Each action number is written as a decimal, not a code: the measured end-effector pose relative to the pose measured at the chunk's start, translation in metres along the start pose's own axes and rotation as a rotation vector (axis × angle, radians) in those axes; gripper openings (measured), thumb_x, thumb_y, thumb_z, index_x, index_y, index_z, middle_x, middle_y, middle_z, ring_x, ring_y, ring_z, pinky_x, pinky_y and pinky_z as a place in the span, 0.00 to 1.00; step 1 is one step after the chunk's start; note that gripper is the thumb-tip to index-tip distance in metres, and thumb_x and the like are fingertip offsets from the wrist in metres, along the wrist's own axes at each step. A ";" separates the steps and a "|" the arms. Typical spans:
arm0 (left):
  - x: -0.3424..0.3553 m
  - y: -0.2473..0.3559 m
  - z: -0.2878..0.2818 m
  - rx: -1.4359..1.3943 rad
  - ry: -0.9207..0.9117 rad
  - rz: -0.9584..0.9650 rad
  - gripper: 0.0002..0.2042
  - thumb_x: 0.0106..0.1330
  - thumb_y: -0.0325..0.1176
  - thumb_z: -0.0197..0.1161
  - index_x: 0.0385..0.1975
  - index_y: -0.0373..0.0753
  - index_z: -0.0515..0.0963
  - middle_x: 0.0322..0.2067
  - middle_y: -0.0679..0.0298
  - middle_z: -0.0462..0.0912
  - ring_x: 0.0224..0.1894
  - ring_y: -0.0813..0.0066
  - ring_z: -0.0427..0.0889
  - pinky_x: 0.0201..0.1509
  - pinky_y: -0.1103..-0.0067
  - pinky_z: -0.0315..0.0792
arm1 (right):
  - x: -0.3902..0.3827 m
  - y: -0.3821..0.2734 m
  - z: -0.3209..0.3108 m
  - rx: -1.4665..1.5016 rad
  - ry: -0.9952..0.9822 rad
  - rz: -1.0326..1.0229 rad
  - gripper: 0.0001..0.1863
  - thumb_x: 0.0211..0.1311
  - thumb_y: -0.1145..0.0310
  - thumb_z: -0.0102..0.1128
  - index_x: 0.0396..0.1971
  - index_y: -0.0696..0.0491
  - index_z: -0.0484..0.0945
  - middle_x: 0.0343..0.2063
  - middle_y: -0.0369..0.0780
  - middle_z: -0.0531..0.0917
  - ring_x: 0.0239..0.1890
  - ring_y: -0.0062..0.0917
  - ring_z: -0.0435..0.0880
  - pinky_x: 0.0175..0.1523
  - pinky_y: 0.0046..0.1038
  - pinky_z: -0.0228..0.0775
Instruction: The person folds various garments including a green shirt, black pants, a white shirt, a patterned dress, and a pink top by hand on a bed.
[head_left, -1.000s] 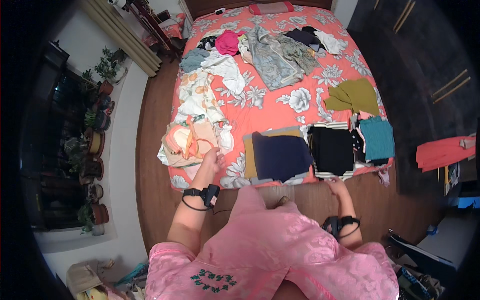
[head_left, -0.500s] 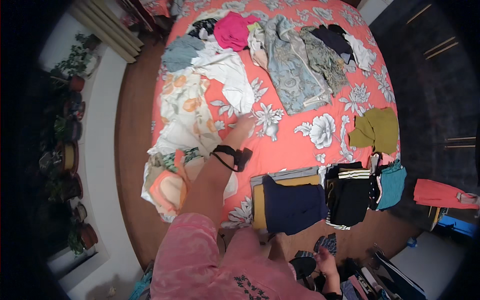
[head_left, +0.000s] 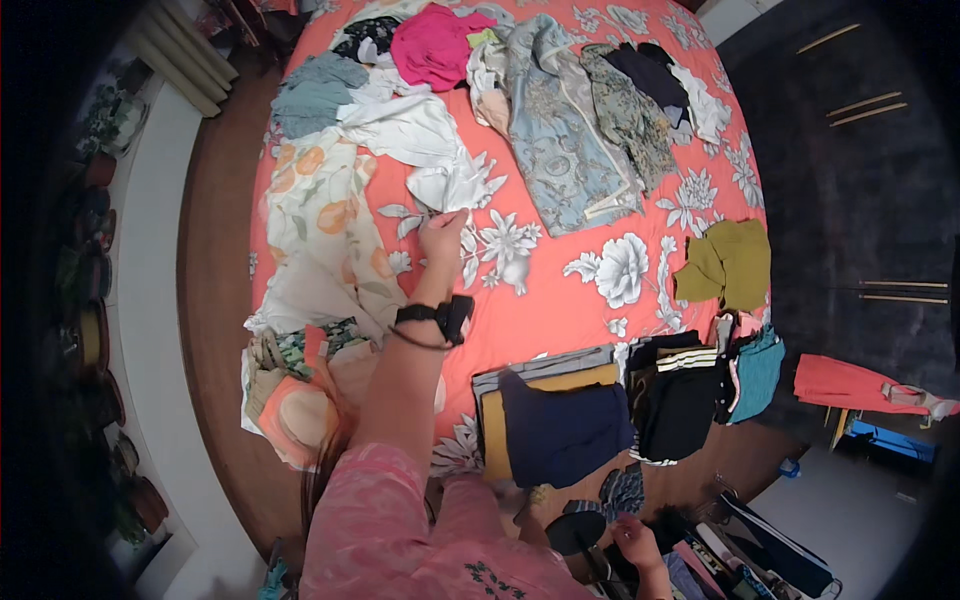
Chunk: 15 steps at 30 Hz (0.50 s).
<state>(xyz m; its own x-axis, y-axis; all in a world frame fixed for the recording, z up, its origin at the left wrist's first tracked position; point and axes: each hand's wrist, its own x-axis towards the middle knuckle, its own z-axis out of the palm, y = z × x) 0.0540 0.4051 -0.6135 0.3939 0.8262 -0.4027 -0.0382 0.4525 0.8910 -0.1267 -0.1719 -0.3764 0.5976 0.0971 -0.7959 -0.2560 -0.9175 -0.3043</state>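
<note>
Stretched over the bed, my left hand (head_left: 441, 238) has its fingers closed at the lower end of a crumpled white garment (head_left: 425, 135), seemingly pinching its edge. A dark band with a small black device circles that wrist. Left of the hand lies a cream garment with orange fruit print (head_left: 325, 215); to its right is a blue-grey patterned garment (head_left: 560, 140). Low by my side, past the bed's near edge, my right hand (head_left: 637, 543) hangs with loosely bent fingers and nothing visible in it.
Folded navy clothing (head_left: 565, 425), a black stack (head_left: 680, 405) and teal clothing (head_left: 757, 375) line the bed's near edge. An olive garment (head_left: 728, 262) lies at right. A peach padded bra (head_left: 300, 415) tops the near-left pile. Dark wardrobes (head_left: 850, 190) stand at right.
The view has shifted, so the bed appears further left. My left hand has closed at the white garment, whose lower end has moved slightly away from me.
</note>
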 end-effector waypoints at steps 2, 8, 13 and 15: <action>-0.031 0.042 -0.004 0.060 -0.036 -0.001 0.06 0.56 0.27 0.63 0.20 0.36 0.75 0.20 0.73 0.73 0.22 0.87 0.66 0.27 0.85 0.60 | 0.008 -0.017 -0.002 -0.147 0.024 -0.084 0.22 0.52 0.67 0.63 0.48 0.58 0.72 0.35 0.48 0.81 0.39 0.33 0.83 0.41 0.29 0.73; -0.166 0.155 -0.029 -0.365 -0.445 0.059 0.12 0.55 0.23 0.58 0.11 0.40 0.68 0.15 0.73 0.69 0.19 0.87 0.65 0.24 0.85 0.62 | 0.025 -0.038 -0.008 -0.241 0.047 -0.380 0.21 0.54 0.67 0.61 0.48 0.57 0.71 0.36 0.50 0.80 0.41 0.39 0.81 0.43 0.31 0.72; -0.262 0.274 -0.038 -0.555 -0.552 0.245 0.11 0.54 0.18 0.50 0.13 0.41 0.63 0.23 0.65 0.74 0.24 0.78 0.74 0.29 0.78 0.72 | 0.034 -0.047 -0.034 -0.240 0.073 -0.541 0.24 0.52 0.65 0.60 0.50 0.56 0.71 0.39 0.51 0.78 0.38 0.43 0.79 0.42 0.35 0.72; -0.307 0.318 -0.043 -0.589 -0.567 0.301 0.10 0.55 0.20 0.51 0.15 0.41 0.63 0.29 0.60 0.77 0.32 0.70 0.78 0.35 0.74 0.75 | 0.033 -0.058 -0.052 -0.221 0.158 -0.796 0.26 0.51 0.67 0.62 0.51 0.57 0.70 0.42 0.50 0.77 0.38 0.43 0.79 0.44 0.35 0.72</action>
<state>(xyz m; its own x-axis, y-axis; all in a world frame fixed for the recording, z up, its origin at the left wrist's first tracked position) -0.1184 0.3095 -0.2150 0.6824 0.7181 0.1369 -0.6213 0.4710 0.6263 -0.0529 -0.1350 -0.3577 0.6402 0.7076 -0.2992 0.4322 -0.6537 -0.6212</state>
